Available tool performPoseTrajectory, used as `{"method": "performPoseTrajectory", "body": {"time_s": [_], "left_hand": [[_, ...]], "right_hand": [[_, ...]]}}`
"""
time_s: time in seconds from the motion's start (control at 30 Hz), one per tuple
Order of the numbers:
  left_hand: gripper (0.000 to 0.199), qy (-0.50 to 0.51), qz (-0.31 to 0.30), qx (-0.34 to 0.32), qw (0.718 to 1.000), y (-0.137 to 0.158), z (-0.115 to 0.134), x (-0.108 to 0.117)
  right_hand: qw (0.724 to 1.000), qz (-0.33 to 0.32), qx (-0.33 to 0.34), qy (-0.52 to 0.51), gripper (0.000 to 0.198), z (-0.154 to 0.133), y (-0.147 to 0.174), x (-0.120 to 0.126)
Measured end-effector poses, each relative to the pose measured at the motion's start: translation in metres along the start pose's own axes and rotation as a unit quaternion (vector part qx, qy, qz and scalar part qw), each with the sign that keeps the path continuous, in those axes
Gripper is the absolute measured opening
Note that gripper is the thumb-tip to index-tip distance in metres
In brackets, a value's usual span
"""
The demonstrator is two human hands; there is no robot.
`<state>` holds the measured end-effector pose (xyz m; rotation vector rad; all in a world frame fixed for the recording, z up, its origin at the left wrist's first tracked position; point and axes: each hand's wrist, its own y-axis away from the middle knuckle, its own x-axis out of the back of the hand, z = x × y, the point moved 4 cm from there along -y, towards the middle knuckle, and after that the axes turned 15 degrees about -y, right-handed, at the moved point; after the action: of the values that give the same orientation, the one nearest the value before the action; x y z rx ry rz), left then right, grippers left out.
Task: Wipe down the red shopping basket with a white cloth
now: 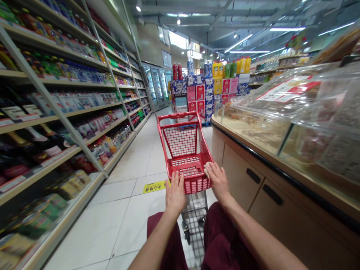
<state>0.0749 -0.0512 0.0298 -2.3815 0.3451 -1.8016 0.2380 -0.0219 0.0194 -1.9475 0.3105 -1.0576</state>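
Note:
A red plastic shopping cart (180,140) stands in front of me, its grid basket facing me and its wheels on the tiled floor. My left hand (176,193) lies with outstretched fingers against the near left edge of the basket. At the near right corner, my right hand (219,183) presses a crumpled whitish cloth (207,169) against the rim. Most of the cloth is hidden under the fingers. Below the basket, a wire lower rack (195,215) shows between my knees.
Shelves of bottles and cans (92,97) line the left side. On the right runs a wooden counter (239,172) with clear plastic covers (281,93). Stacked drink cartons (199,93) stand ahead. A yellow floor sticker (154,186) lies left of the cart.

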Motion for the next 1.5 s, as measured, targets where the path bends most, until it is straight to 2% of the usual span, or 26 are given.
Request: {"method": "performPoseTrajectory", "body": {"time_s": [0.07, 0.2, 0.27, 0.4, 0.47, 0.6, 0.67, 0.73, 0.8, 0.93, 1.0, 1.13, 1.2, 1.37, 1.43, 1.5], "left_hand": [[0.070, -0.003, -0.001, 0.003, 1.000, 0.000, 0.001, 0.000], [0.070, -0.011, -0.010, 0.002, 1.000, 0.002, 0.000, 0.002], [0.069, -0.010, -0.014, 0.002, 1.000, 0.002, -0.002, 0.003], [0.069, -0.005, -0.011, 0.000, 1.000, 0.002, 0.000, 0.005], [0.070, -0.007, -0.009, 0.001, 1.000, 0.002, 0.002, 0.005], [0.069, -0.007, -0.008, -0.001, 1.000, 0.003, 0.002, 0.005], [0.069, -0.006, -0.006, -0.001, 1.000, 0.003, 0.000, 0.005], [0.069, -0.003, -0.007, 0.000, 1.000, 0.003, 0.000, 0.005], [0.069, -0.002, -0.006, 0.004, 1.000, 0.003, 0.001, 0.004], [0.070, -0.003, -0.006, 0.011, 1.000, 0.002, 0.001, 0.002], [0.069, -0.005, -0.004, 0.008, 1.000, 0.002, 0.000, 0.001], [0.070, -0.004, 0.004, 0.006, 1.000, 0.002, 0.000, 0.001], [0.068, -0.001, 0.012, 0.008, 1.000, 0.002, 0.003, 0.002], [0.067, 0.000, 0.022, 0.005, 1.000, 0.004, 0.006, 0.002], [0.068, -0.001, 0.020, 0.004, 1.000, 0.004, 0.004, 0.002], [0.069, 0.003, 0.018, 0.003, 1.000, 0.004, 0.003, 0.002]], "right_hand": [[1.000, 0.004, 0.004, -0.003, 0.037, -0.005, 0.000, -0.003], [0.997, -0.027, 0.071, -0.032, 0.037, -0.027, -0.001, -0.015], [0.998, -0.025, 0.054, -0.027, 0.038, -0.019, -0.001, -0.010], [0.998, 0.025, -0.048, -0.010, 0.041, 0.010, 0.001, 0.007], [0.999, 0.019, -0.034, -0.033, 0.041, 0.002, 0.002, 0.002], [0.996, -0.017, 0.056, -0.074, 0.041, -0.022, 0.003, -0.012], [0.997, -0.006, 0.043, -0.062, 0.041, -0.013, 0.003, -0.007], [0.999, 0.026, -0.007, -0.041, 0.040, 0.003, 0.004, 0.003], [0.998, 0.045, -0.032, -0.034, 0.040, 0.007, 0.005, 0.006], [0.996, 0.009, 0.043, -0.073, 0.039, -0.025, 0.006, -0.010], [0.995, -0.003, 0.062, -0.075, 0.039, -0.030, 0.005, -0.013], [0.999, 0.037, -0.012, -0.034, 0.041, -0.002, 0.005, 0.004], [0.998, 0.051, -0.036, -0.031, 0.042, 0.001, 0.005, 0.007], [0.995, 0.001, 0.066, -0.071, 0.036, -0.038, 0.006, -0.013], [0.996, 0.001, 0.058, -0.062, 0.037, -0.032, 0.006, -0.010], [0.999, 0.025, 0.006, -0.040, 0.040, -0.012, 0.006, -0.001]]}}
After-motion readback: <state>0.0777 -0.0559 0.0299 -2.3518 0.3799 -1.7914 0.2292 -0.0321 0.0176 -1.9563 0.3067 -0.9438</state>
